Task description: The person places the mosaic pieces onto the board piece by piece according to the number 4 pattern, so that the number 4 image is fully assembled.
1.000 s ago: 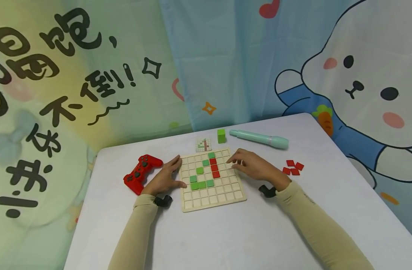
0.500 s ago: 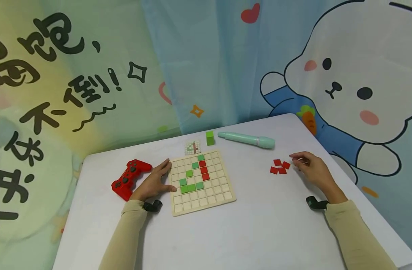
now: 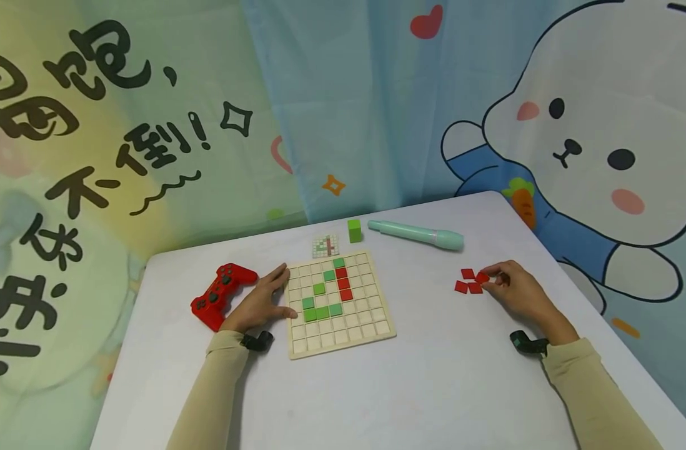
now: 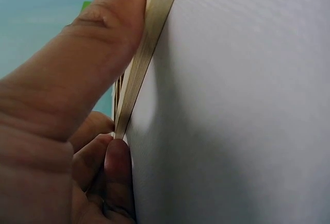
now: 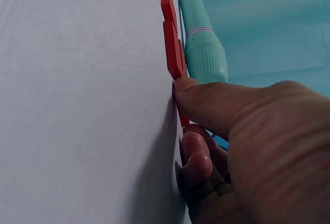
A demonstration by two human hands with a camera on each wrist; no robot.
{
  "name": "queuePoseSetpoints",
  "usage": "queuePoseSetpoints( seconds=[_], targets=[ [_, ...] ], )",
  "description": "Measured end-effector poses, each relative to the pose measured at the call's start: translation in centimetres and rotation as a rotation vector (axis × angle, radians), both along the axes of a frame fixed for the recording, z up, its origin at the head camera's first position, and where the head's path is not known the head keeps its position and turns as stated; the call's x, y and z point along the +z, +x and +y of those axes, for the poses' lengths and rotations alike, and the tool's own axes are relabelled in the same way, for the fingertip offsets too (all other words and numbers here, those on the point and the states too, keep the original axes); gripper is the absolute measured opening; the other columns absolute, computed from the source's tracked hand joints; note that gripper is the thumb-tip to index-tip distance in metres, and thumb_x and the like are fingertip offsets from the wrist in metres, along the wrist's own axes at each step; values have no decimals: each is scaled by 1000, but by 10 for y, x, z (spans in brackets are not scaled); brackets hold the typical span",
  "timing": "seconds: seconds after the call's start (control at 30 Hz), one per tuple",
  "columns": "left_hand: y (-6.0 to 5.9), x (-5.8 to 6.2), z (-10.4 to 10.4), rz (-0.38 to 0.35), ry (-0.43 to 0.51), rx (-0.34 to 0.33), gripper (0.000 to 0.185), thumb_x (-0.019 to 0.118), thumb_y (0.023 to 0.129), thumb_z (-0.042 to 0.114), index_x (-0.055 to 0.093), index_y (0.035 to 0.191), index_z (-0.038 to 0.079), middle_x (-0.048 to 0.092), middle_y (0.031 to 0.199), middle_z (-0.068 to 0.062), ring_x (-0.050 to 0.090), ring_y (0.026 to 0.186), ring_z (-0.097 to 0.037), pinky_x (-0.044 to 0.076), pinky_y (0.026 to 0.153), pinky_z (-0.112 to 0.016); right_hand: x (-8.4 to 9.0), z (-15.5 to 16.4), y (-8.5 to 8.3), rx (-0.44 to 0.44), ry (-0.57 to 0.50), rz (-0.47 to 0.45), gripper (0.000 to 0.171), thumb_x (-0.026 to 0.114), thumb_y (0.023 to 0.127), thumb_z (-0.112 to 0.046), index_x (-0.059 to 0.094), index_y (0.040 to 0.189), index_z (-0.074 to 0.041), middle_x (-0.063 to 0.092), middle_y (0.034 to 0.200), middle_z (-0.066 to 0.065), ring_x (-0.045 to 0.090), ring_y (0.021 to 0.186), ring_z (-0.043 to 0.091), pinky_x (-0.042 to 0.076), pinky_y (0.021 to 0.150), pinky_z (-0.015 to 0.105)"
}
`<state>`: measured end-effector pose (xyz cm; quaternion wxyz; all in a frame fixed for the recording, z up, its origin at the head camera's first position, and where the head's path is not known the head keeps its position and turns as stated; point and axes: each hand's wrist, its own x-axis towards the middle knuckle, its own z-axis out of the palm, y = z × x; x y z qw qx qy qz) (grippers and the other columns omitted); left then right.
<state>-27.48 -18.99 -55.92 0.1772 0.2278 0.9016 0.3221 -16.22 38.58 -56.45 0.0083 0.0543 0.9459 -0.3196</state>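
Note:
A wooden grid board (image 3: 343, 334) lies mid-table with several green tiles (image 3: 320, 312) and three red tiles (image 3: 343, 283) set in it. My left hand (image 3: 275, 294) rests flat against the board's left edge (image 4: 147, 49), thumb and fingers straight. A small cluster of loose red tiles (image 3: 467, 281) lies to the right. My right hand (image 3: 492, 278) is at that cluster, thumb and curled forefinger pinching the nearest red tile (image 5: 182, 115). The other loose red tiles (image 5: 171, 44) stand just beyond my thumb.
A red game controller (image 3: 222, 295) lies left of my left hand. Behind the board are a small pattern card (image 3: 325, 246), a green cube (image 3: 354, 230) and a teal pen (image 3: 416, 234) (image 5: 203, 44). A cartoon curtain hangs behind the white table (image 3: 422, 387).
My right hand left the board, swung right to the loose red tiles and closed its fingers on one. The left hand stayed at the board's edge.

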Motion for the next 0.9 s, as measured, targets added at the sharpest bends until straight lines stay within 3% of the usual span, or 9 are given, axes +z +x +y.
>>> queuePoseSetpoints(
  seconds=[0.27,0.4,0.63,0.77,0.9],
  targets=[
    [-1,-1,-1,-5,2,-2,112,92,83,35,26,170,9,13,182,-10,15,166,-45,31,130,-60,13,-9,-2,11,24,9,41,74,100,-15,63,136,2,60,114,20,56,98,29,48,71,16],
    [-2,0,0,6,-11,-4,112,92,83,37,26,169,9,13,182,-10,16,166,-45,31,129,-60,34,-26,-3,54,4,45,41,75,100,-15,63,136,0,62,111,18,57,98,29,51,69,15],
    [-2,2,0,3,-28,5,112,92,83,36,26,170,11,12,182,-7,15,167,-42,30,131,-58,74,-89,-9,318,-37,159,27,76,98,-8,70,124,-7,67,110,10,59,92,19,52,72,19],
    [-2,3,0,-7,-23,6,112,92,83,35,25,170,11,12,182,-6,15,167,-41,30,131,-59,77,-135,-17,492,-20,128,24,77,98,-9,71,121,-11,66,111,4,56,88,12,51,73,20],
    [-2,1,1,-2,-21,-2,112,92,83,36,26,170,11,13,182,-8,16,167,-42,30,131,-59,72,-176,-27,603,-9,44,22,76,99,-13,72,120,-12,63,112,1,55,87,11,51,72,21]
  ],
)
